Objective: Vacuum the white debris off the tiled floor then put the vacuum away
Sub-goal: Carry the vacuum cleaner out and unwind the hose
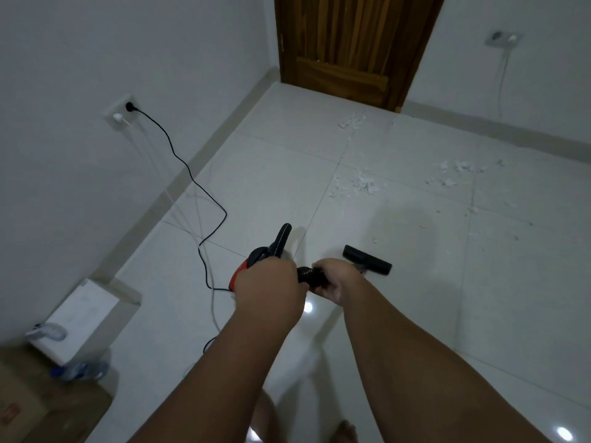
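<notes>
1. The left hand (271,282) was closed over the red and black vacuum (252,262), back of the hand to the camera; its fingers curled round the body, held low above the tiled floor (415,298)
2. The right hand (335,279) gripped the black hose (308,276) just beside the left hand, fingers wrapped round it
3. The black nozzle (367,260) lay just beyond the right hand, on or close above the floor; I could not tell if it touched
4. The white debris (364,183) lay in scattered heaps well ahead of the nozzle: one mid-floor, one to the right of it, one near the wooden door (351,43), with loose flecks between
5. The black cord (188,174) ran from the wall socket (123,111) on the left wall down onto the floor and looped back towards the vacuum, lying across the tiles to the left of the hands
6. A white plug (117,117) sat in the same socket, and thin white cables (198,219) trailed down across the floor near the black cord
7. A second socket (503,38) with a white lead hung on the far wall, right of the door
8. At lower left stood a white box (86,314), a cardboard box (48,404) and a water bottle (80,370) lying between them
9. A bare foot (345,433) showed at the bottom edge
</notes>
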